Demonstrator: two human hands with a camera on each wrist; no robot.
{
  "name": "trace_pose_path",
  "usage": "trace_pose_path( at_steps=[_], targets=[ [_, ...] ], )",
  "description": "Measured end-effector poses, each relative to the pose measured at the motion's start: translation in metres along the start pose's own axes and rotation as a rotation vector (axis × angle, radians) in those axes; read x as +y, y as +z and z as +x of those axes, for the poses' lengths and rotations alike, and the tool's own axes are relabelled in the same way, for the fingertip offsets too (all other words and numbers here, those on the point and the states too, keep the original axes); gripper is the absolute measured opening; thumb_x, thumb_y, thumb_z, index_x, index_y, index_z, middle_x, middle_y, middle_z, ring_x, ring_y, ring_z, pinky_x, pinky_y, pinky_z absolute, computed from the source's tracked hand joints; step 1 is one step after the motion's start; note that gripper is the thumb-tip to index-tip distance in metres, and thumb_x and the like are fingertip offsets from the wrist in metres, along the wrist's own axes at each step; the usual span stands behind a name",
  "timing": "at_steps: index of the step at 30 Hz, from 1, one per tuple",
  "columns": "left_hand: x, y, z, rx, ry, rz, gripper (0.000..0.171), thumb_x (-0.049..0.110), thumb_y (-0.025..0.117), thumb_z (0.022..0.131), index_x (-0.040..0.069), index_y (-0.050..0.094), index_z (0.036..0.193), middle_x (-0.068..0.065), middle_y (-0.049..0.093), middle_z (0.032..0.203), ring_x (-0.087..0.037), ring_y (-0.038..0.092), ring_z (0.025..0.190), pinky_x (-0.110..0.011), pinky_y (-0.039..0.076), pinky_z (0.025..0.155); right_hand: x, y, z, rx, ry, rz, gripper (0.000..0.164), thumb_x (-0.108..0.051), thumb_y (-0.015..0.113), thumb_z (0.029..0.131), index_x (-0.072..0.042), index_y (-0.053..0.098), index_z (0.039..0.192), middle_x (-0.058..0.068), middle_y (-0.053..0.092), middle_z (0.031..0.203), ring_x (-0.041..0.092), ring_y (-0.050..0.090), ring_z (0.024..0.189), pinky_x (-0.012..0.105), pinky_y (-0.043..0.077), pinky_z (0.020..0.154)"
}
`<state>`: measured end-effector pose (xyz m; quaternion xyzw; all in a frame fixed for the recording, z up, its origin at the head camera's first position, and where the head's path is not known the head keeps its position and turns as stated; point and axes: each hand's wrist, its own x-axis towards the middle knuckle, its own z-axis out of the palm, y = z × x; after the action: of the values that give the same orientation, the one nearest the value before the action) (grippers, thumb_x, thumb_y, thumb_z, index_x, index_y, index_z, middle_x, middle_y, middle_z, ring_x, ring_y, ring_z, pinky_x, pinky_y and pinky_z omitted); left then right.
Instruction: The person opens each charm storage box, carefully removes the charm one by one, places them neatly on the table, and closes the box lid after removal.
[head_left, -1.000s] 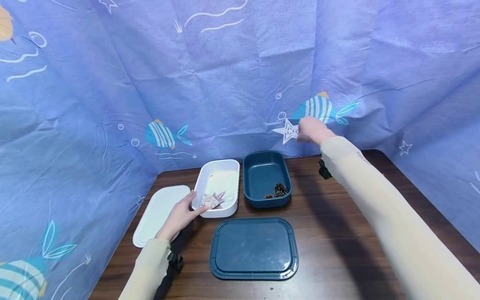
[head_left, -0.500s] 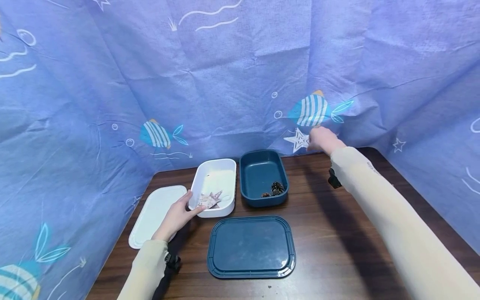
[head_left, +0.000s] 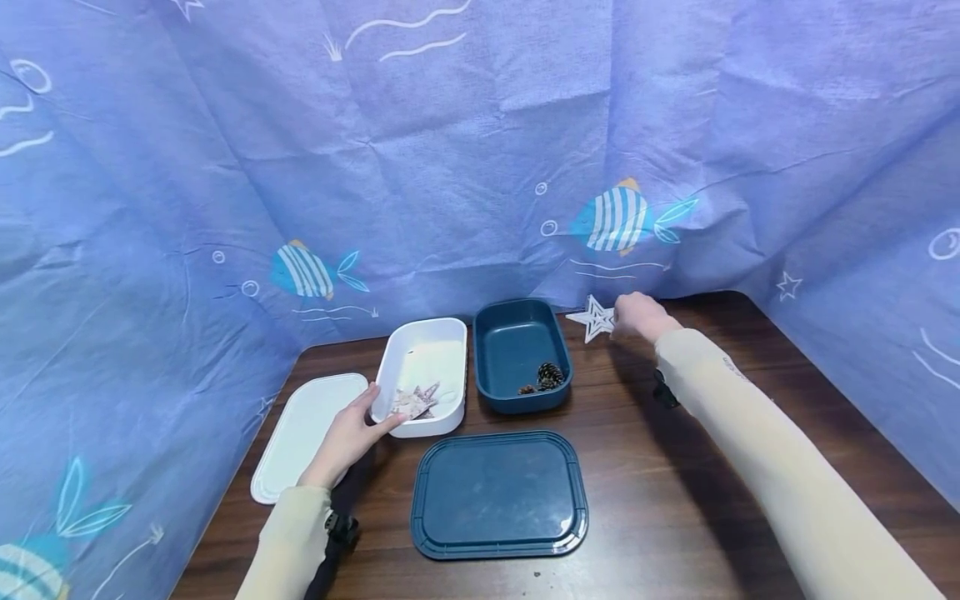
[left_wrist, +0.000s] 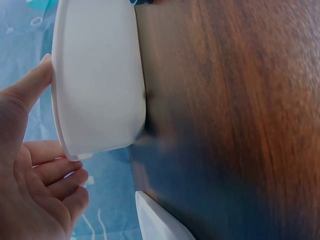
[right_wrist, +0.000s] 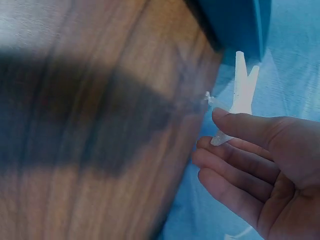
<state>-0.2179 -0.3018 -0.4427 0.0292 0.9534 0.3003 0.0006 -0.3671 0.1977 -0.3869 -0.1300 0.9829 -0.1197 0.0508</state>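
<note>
My right hand [head_left: 641, 315] pinches a white star ornament [head_left: 595, 318] by one point, thumb and fingers on it, just above the table's back edge. In the right wrist view the star [right_wrist: 242, 92] shows edge-on, with two points sticking up past the thumb. My left hand [head_left: 351, 435] holds the near left corner of a white rectangular container [head_left: 453, 417], thumb and fingertips at its rim [left_wrist: 57, 107]. Inside the container lie pinkish-white star-shaped ornaments [head_left: 414, 403]. To its right stands a dark blue container [head_left: 519, 354] with pine cones [head_left: 550, 376] at its near end.
A dark blue lid [head_left: 499, 496] lies on the brown wooden table [head_left: 660, 500] in front of the containers. The white lid [head_left: 307, 429] lies at the left, partly under my left forearm. A blue fish-print cloth [head_left: 450, 208] hangs behind the table.
My right hand has lowered the white star from in front of the cloth to beside the blue container's far right corner. The left hand stays at the white container. The head view shifts slightly.
</note>
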Motion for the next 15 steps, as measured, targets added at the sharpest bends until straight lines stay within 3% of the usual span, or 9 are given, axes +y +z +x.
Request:
trace_pose_path(
  at_steps=[6, 15],
  targets=[
    [-0.002, 0.001, -0.001, 0.011, 0.012, 0.012, 0.094, 0.053, 0.069, 0.092, -0.003, 0.027, 0.157, -0.021, 0.025, 0.163, -0.040, 0.023, 0.149, -0.057, 0.025, 0.118, 0.001, 0.017, -0.002, -0.016, 0.014, 0.029, 0.018, -0.013, 0.080, 0.076, -0.007, 0.065, 0.067, 0.007, 0.060, 0.071, 0.025, 0.052, 0.068, 0.043, 0.050, 0.066],
    [-0.005, 0.007, 0.001, 0.049, 0.026, 0.013, 0.094, 0.052, 0.070, 0.092, -0.004, 0.030, 0.155, -0.022, 0.027, 0.162, -0.041, 0.027, 0.148, -0.057, 0.029, 0.116, 0.009, 0.034, -0.001, -0.081, 0.041, 0.175, 0.014, -0.011, 0.077, 0.082, 0.000, 0.071, 0.076, 0.008, 0.069, 0.065, 0.014, 0.060, 0.051, 0.029, 0.049, 0.056]
  ],
)
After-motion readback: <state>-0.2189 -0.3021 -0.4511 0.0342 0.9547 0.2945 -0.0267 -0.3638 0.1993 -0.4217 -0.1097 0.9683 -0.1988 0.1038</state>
